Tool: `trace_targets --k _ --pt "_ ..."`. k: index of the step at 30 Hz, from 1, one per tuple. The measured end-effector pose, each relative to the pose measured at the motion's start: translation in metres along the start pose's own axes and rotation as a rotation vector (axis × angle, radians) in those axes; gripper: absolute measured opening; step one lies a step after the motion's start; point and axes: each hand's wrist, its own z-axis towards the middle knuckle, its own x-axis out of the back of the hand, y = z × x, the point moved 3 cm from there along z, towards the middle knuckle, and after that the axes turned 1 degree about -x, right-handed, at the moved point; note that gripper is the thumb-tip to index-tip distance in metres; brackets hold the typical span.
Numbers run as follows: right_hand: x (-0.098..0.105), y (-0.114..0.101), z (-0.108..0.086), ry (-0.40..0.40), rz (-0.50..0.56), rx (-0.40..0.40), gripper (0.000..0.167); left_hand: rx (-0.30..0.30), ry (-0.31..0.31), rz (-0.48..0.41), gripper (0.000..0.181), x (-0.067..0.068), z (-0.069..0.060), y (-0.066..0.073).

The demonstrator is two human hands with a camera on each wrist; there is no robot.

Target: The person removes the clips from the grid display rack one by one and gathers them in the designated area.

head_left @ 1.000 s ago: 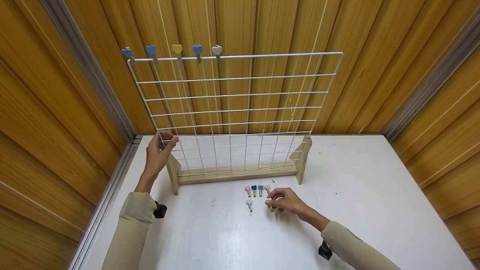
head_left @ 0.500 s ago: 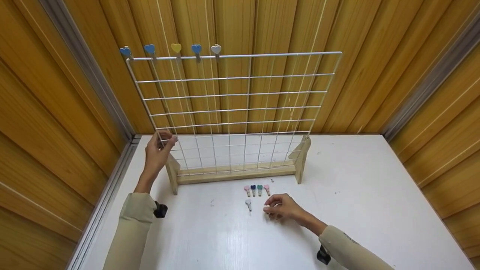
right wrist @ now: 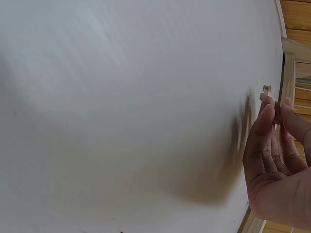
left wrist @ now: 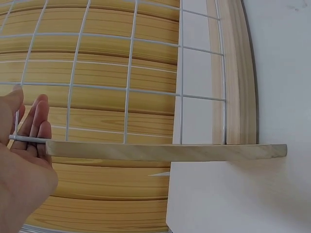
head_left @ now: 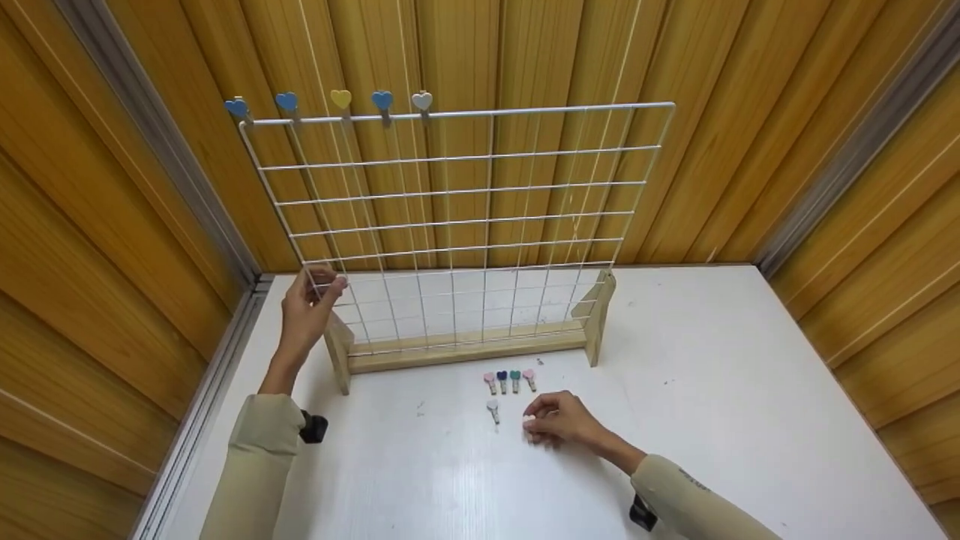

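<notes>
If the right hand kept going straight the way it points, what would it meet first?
Probably the loose white heart clip just ahead of the right hand in the head view, though the hand's height is unclear.

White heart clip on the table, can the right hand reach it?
Probably yes: the right hand is near the white heart clip and nothing stands between them, though it already pinches a small clip.
</notes>
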Motion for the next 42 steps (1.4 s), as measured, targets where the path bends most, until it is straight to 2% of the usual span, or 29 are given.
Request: trace_targets --k 6,10,17,26,34,37,42 --pt "-0.006 -0.004 0.001 -0.029 -0.039 0.019 0.016 0.02 0.018 -0.001 0.036 0.002 0.0 0.001" --pt "-0.009 -0.004 0.004 -0.037 -0.029 -0.006 0.016 0.025 0.025 -0.004 0.035 0.004 0.002 0.0" --pt "-0.013 -0.003 0.01 0.025 -0.046 -0.037 0.015 0.058 0.01 0.009 0.037 0.005 0.002 -0.002" --pt "-0.024 -0.003 0.023 0.135 -0.071 0.013 0.017 0.011 -0.006 -0.004 0.038 0.004 0.0 0.0" --pt "-0.031 -0.003 0.029 0.164 -0.048 -0.006 0.02 0.028 -0.007 0.001 0.035 0.002 -0.001 0.0" --pt "-0.03 -0.002 0.03 0.185 -0.059 0.003 0.02 0.05 -0.012 0.01 0.035 0.0 -0.001 0.005" --pt "-0.029 -0.002 0.031 0.214 -0.095 0.025 0.018 0.069 -0.023 -0.008 0.034 0.0 -0.009 0.022"
